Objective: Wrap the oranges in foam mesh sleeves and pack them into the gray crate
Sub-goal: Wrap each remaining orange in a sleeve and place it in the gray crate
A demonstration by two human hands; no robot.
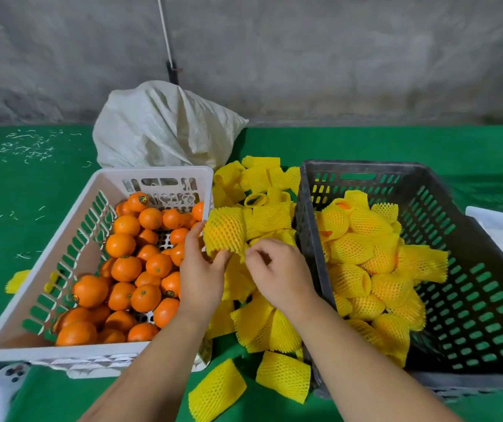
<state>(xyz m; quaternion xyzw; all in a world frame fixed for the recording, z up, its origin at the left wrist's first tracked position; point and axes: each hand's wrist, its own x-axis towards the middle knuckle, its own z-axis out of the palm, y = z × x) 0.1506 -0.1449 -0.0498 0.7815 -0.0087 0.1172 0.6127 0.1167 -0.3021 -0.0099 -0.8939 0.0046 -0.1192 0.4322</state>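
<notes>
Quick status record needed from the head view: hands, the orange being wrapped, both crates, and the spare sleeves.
left hand: holds the sleeved orange from below
right hand: fingers curled, pinching the sleeve's lower edge
sleeved orange: held above the loose sleeves, between the crates
white crate: bare oranges, on the left
gray crate: on the right, wrapped oranges piled along its left side
loose sleeves: heaped between the crates, some on the green cloth

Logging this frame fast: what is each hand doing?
Left hand: grips the sleeved orange.
Right hand: fingers curled by the sleeve's edge; a grip cannot be told.
</notes>
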